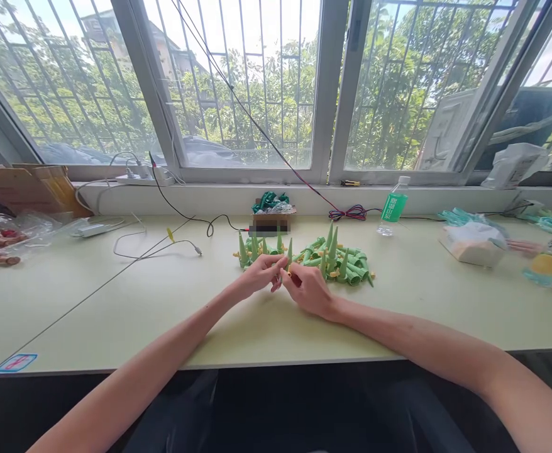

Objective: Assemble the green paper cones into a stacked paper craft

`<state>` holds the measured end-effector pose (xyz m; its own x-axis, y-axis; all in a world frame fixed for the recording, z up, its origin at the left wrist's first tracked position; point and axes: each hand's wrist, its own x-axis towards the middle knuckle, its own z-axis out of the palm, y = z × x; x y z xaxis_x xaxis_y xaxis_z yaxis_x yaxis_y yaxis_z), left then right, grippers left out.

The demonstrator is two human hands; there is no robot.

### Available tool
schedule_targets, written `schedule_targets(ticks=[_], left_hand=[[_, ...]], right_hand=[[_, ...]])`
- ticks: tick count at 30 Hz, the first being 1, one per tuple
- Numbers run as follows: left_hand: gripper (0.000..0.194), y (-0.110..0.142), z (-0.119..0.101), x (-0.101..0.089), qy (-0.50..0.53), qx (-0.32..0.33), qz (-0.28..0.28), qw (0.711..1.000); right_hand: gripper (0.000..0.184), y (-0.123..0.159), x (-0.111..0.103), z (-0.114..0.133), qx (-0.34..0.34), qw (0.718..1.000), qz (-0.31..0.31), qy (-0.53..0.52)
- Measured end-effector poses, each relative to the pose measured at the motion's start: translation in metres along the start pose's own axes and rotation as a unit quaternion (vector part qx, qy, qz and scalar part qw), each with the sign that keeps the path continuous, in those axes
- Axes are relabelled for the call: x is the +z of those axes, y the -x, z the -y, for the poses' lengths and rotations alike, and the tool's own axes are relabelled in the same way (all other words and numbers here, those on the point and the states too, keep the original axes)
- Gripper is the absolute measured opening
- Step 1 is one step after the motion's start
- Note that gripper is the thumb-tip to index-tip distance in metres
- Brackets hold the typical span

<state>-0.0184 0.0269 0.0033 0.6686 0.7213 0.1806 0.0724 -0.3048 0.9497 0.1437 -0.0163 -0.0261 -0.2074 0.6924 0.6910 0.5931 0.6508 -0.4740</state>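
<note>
My left hand (261,277) and my right hand (311,290) meet fingertip to fingertip just above the table, in front of a pile of green plastic cones (351,270). A small orange-yellow piece (290,269) shows at the pinched fingers of my right hand. The fingers of my left hand are also closed, but what they hold is largely hidden. Behind that hand several green cones (242,251) stand upright with little yellow bits by them. On the right, more cones lie on their sides in a heap, with a few upright ones among them.
A small cardboard box (272,221) with dark green items stands behind the cones. To its right are a coiled cable (351,212), a green-labelled bottle (391,207) and a tissue pack (474,244). A white cable (163,247) and plastic bags (35,229) lie left.
</note>
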Motion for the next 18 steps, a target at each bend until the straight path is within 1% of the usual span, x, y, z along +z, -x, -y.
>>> schedule_targets(ticks=[8,18], left_hand=[[0.046,0.0003,-0.0016,0.0012,-0.001,-0.005,-0.006,1.0],[0.047,0.0012,-0.0027,0.001,-0.027,-0.003,-0.004,1.0]], right_hand=[[0.036,-0.0004,-0.0001,-0.0016,-0.011,1.0,0.014,-0.009],[0.036,0.0001,0.0001,-0.0027,-0.018,1.0,0.021,-0.004]])
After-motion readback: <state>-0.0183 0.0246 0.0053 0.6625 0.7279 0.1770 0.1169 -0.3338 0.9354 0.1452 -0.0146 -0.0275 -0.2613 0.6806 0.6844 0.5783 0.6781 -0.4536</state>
